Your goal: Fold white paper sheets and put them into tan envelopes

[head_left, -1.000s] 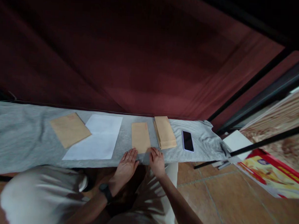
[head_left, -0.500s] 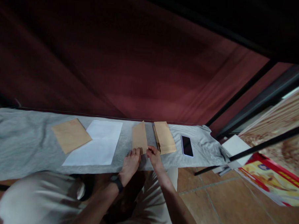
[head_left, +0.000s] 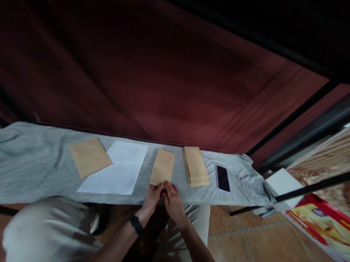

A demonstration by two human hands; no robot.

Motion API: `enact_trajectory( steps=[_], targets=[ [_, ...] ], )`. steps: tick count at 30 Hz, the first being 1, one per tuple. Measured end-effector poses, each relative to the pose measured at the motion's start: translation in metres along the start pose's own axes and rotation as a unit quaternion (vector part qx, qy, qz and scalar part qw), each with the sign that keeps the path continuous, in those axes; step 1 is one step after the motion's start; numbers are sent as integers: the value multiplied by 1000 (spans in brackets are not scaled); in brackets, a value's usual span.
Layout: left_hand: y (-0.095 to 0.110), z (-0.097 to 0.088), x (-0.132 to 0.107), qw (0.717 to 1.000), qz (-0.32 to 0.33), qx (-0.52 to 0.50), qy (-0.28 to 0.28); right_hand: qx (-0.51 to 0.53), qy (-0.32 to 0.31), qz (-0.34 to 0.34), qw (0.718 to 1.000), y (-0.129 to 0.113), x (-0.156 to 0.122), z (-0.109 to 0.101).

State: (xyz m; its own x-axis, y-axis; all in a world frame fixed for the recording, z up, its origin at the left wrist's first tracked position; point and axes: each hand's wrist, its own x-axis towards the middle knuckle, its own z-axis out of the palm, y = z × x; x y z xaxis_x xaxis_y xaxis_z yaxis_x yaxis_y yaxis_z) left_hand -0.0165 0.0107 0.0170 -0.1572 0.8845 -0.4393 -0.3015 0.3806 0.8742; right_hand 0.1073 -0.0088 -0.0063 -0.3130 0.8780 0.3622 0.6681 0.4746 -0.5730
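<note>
A brown envelope [head_left: 162,166] lies flat on the grey cloth [head_left: 31,167], tilted slightly to the right. My left hand [head_left: 153,195] and my right hand [head_left: 172,198] meet at its near end, fingers together, pinching the envelope's lower edge. A black watch sits on my left wrist. To the right lies a stack of brown envelopes [head_left: 196,166]. To the left lies a white sheet [head_left: 117,168], with another brown envelope [head_left: 89,156] overlapping its left corner.
A dark phone [head_left: 223,178] rests on the cloth right of the stack. A dark red curtain hangs behind the surface. White paper [head_left: 281,181], black rods and a colourful poster [head_left: 319,214] lie on the tiled floor at right. My pale-trousered knees sit below the edge.
The envelope was lifted at its near end and has been laid flat again, now tilted. Both hands have drawn together at its near edge.
</note>
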Motion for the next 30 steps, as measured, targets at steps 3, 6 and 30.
enact_trajectory(
  steps=[3, 6, 30],
  targets=[
    [1, -14, -10, 992, -30, 115, -45, -59, -12, -16, 998, 1, -7, 1],
    [-1, -26, -22, 965, 96, 237, -62, -89, -23, -22, 995, -1, -7, -1],
    [-32, -71, -12, 618, 465, 632, 49, -146, -17, -24, 989, 9, -20, -16]
  ],
)
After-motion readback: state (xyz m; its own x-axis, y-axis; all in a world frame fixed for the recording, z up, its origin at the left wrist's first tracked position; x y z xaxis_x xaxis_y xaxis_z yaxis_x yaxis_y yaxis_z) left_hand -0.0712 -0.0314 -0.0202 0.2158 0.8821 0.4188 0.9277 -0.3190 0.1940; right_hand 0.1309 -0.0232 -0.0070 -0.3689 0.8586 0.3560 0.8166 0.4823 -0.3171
